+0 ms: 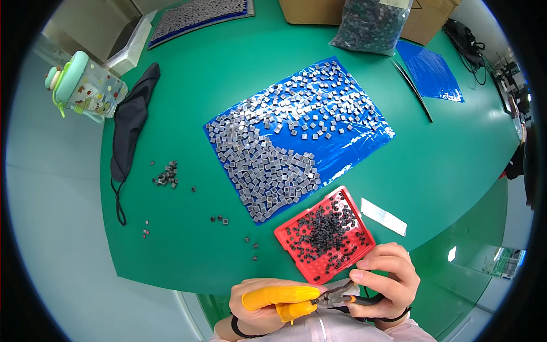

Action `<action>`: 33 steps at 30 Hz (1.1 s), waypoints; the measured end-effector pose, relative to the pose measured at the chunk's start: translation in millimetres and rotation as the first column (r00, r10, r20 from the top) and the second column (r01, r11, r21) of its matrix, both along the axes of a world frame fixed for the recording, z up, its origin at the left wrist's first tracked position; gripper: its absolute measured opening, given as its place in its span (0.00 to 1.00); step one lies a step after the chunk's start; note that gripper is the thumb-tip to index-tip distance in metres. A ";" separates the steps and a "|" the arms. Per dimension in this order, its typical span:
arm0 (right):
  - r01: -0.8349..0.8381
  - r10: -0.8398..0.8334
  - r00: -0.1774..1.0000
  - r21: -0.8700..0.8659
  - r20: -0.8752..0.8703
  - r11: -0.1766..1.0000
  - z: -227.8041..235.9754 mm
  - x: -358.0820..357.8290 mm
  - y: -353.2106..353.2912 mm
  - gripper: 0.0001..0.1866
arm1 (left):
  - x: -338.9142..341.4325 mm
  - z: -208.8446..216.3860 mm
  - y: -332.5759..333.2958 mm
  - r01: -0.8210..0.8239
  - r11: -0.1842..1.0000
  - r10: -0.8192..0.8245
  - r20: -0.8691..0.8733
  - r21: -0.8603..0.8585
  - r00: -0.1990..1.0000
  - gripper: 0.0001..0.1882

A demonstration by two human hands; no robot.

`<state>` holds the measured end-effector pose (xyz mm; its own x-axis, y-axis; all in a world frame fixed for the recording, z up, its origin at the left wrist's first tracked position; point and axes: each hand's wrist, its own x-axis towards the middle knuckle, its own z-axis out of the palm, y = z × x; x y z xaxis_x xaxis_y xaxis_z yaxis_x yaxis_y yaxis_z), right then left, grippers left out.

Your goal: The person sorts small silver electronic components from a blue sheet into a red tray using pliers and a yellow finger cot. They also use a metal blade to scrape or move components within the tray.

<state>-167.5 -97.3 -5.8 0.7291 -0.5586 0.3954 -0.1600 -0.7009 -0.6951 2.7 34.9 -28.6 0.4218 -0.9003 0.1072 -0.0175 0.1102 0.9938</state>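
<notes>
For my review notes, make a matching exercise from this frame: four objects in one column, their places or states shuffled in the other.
Column one
1. Pliers
2. Red tray
3. Tweezers
4. Drinking bottle

Column two
A. Has a pale green lid, at the picture's left
B. Held in the right hand
C. Holds many small black pieces
D. Lies beside the smaller blue sheet

Right pairs: 1-B, 2-C, 3-D, 4-A

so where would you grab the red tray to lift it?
I'd take the red tray by its raised rim, left and right sides together, coming from outside: black pieces lie loose in its middle, so keep it level; the pliers crowd its near edge.
</notes>
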 end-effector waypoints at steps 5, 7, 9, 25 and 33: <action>0.018 -0.018 1.000 -0.024 0.000 1.000 -0.9 0.0 0.3 0.25 | -1.3 -4.3 2.1 0.002 1.000 -0.002 -0.013 0.022 1.000 0.14; 0.042 -0.042 0.999 -0.019 -0.010 0.999 -0.6 0.3 1.6 0.25 | -3.5 2.3 -0.7 -0.032 0.998 0.043 -0.212 0.059 0.976 0.15; 0.058 -0.058 0.998 -0.013 -0.013 0.998 0.1 0.4 1.8 0.25 | -10.2 12.5 -7.8 -0.141 0.989 0.145 -0.390 0.040 0.909 0.15; -0.003 0.003 1.000 0.017 -0.004 1.000 -0.8 -1.7 -1.7 0.26 | -0.7 6.5 -6.1 -0.064 0.998 0.060 -0.109 -0.029 0.992 0.13; 0.139 -0.143 0.989 -0.085 -0.040 0.987 2.5 -4.0 -10.2 0.25 | -2.9 14.8 -9.0 -0.176 0.984 0.148 -0.633 0.018 0.760 0.09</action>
